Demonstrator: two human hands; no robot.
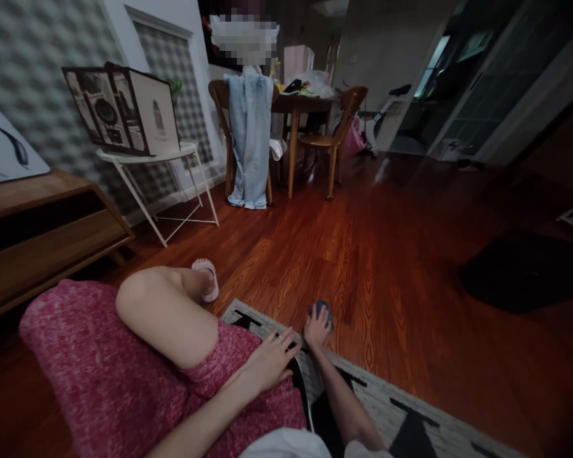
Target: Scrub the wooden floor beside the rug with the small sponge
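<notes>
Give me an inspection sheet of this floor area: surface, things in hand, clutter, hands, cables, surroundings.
Surface: wooden floor with a patterned rug.
Job's things: small dark-blue object on the floor at the rug's edge.
Clutter: dark mat; slipper on a foot.
Hands: left hand open, flat on the pink dress; right hand on the small dark-blue object, grip unclear.
Cables: nothing seen.
Surroundings: white side table with framed pictures; dining table; jeans over a chair.
</notes>
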